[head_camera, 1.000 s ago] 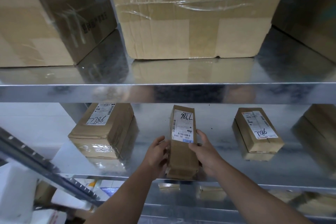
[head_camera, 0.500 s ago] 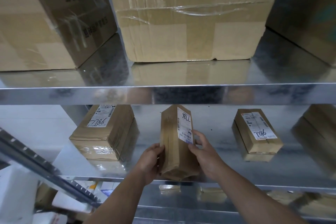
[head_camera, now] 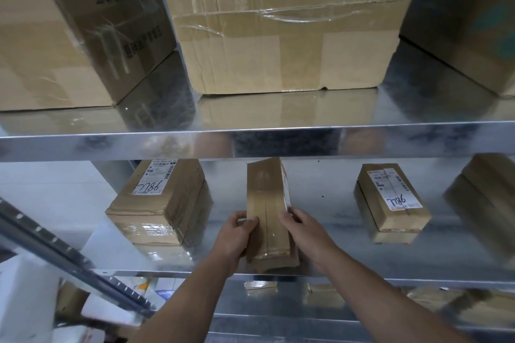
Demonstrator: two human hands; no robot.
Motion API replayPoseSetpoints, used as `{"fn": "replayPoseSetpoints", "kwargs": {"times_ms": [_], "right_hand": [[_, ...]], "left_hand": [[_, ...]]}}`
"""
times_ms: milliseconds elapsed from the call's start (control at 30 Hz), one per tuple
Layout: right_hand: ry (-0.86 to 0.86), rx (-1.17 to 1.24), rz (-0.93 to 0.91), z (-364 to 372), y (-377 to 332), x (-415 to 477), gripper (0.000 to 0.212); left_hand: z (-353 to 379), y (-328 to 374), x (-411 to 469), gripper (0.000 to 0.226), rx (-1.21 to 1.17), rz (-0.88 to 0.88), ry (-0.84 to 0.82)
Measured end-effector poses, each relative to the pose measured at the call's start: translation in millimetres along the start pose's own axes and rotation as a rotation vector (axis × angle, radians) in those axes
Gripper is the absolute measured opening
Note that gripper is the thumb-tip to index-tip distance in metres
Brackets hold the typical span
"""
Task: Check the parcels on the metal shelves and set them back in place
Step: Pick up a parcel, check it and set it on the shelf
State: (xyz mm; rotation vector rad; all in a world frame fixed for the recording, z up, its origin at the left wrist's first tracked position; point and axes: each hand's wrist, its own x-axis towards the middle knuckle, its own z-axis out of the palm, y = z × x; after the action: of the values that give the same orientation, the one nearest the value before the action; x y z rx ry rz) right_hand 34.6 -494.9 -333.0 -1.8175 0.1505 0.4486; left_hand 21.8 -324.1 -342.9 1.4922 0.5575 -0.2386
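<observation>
While gripped, parcel (head_camera: 266, 211) runs front-to-back, label (head_camera: 286, 189) rightward.

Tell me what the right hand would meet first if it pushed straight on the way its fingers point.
The narrow parcel it holds: the right hand points up and left, with its fingertips on the parcel's labelled right side. Nothing lies between.

brown parcel (head_camera: 266, 220), white label (head_camera: 286, 189), silver shelf (head_camera: 334, 231)

Your slim parcel (head_camera: 266, 214), brown and taped, stands on edge at the middle shelf (head_camera: 334, 245) front, label facing right; left parcel (head_camera: 158, 203) and right parcel (head_camera: 390, 200), marked 7786, lie flat
</observation>
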Motion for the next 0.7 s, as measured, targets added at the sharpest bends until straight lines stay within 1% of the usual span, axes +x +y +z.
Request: {"fn": "replayPoseSetpoints", "kwargs": {"times_ms": [33,67,133,233,400,700], "right_hand": [[-0.001,0.001,0.009,1,0,1,0.029],[0.008,0.004,0.020,2,2,1,0.027],[0.037,0.021,0.042,3,8,4,0.032],[0.049,0.028,0.078,4,13,7,0.033],[0.087,-0.063,0.095,5,13,10,0.032],[0.102,-0.121,0.118,7,14,18,0.033]], "left_hand": [[1,0,1,0.024,0.018,0.011,0.014],[1,0,2,0.026,0.042,0.021,0.027],[3,1,3,0.029,0.092,0.044,0.037],[9,0,3,0.032,0.128,0.040,0.018],[17,-3,5,0.037,0.162,-0.002,0.008],[21,3,9,0.045,0.302,-0.016,0.024]]}}
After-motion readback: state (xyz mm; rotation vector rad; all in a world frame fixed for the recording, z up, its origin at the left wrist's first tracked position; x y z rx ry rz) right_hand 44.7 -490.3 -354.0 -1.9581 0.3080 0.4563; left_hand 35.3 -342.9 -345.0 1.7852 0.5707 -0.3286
